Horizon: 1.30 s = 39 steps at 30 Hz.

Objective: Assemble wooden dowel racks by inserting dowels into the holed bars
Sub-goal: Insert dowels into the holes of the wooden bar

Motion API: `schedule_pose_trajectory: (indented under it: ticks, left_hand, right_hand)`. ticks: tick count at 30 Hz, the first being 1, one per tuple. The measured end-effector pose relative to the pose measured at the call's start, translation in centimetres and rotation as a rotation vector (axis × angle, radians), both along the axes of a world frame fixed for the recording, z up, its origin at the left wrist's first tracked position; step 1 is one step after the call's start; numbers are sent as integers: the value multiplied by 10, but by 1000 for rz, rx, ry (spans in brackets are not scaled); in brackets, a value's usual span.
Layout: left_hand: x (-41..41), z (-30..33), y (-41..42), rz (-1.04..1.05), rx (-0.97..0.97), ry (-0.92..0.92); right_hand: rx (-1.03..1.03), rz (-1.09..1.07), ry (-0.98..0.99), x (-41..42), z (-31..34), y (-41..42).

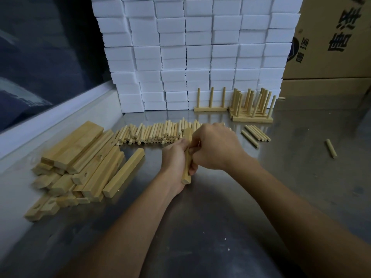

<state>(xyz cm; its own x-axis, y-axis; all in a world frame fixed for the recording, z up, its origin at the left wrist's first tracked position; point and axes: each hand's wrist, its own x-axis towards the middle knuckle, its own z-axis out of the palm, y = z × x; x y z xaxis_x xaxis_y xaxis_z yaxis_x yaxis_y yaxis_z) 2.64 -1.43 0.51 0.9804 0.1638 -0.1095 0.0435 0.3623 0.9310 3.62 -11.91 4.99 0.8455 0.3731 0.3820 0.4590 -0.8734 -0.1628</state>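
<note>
Both hands (pixel 200 151) seemingly around bar (pixel 187 173)

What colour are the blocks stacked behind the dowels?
White blocks, plain and unpatterned; seen in the head view.

Pale, unvarnished wood with a matt, sanded look makes up the bar (pixel 187 157) gripped in the left hand (pixel 176 157), the heap of bars (pixel 80 163) at near left, the row of dowels (pixel 160 133) and the assembled racks (pixel 251 109) at far right. They lie on a brushed metal table (pixel 220 227) with a dull sheen. Behind rise matt white foam blocks (pixel 190 53) and brown corrugated cardboard boxes (pixel 331 47).
</note>
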Motion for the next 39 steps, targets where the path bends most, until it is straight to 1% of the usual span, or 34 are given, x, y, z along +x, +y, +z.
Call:
schedule_pose_trajectory:
  ticks: [1, 3, 5, 7, 10, 11, 12, 13, 15, 16, 17, 18, 20, 22, 24, 25, 26, 29, 32, 36, 39]
  left_hand:
    - [0, 0, 0, -1, 5, 7]
    - [1, 1, 2, -5, 7, 37]
    - [2, 1, 4, -7, 35, 59]
    - [2, 1, 5, -17, 76, 47]
    - [2, 0, 1, -40, 130, 19]
    - [1, 0, 0, -40, 151, 18]
    - [1, 0, -1, -36, 160, 20]
    - [1, 0, 0, -30, 154, 25]
    - [2, 1, 1, -17, 109, 47]
    - [2, 1, 1, -12, 96, 56]
    - [2, 1, 2, -10, 96, 58]
    - [2, 1, 3, -15, 107, 49]
    - [1, 0, 2, -42, 135, 12]
    - [-1, -2, 1, -60, 164, -23]
    - [0, -3, -1, -44, 216, -37]
    - [0, -4, -2, -34, 240, -43]
    - [1, -4, -3, -31, 254, -49]
    - [1, -5, -4, -37, 240, -49]
    - [2, -3, -2, -26, 200, -29]
    - [5, -3, 0, -15, 110, 18]
    - [5, 0, 4, -33, 40, 33]
  right_hand:
    - [-30, 11, -26, -1, -1, -1]
    - [-170, 33, -141, -4, -6, -1]
    - [-218, 20, -179, -6, -9, 1]
    - [-124, -34, -104, -5, -9, 3]
    - [103, -144, 73, 2, -6, 5]
    - [155, -152, 123, 3, -6, 4]
    - [160, -143, 141, 3, -6, 4]
    - [111, -115, 113, 1, -6, 3]
    - [-111, -36, -67, -4, -6, 3]
    - [-181, -12, -145, -7, -7, 4]
    - [-199, -12, -180, -8, -7, 4]
    - [-168, -33, -173, -8, -7, 5]
    - [-20, -115, -80, -4, -8, 7]
    - [79, -184, 57, 1, -7, 7]
    - [188, -204, 208, 8, -8, 2]
    - [233, -210, 261, 9, -9, 0]
    - [243, -210, 271, 10, -10, -2]
    - [141, -189, 144, 6, -12, -1]
    - [113, -145, 58, 2, -12, 2]
    - [191, -22, -34, 1, -14, -6]
    - [315, 140, -209, 3, -18, -12]
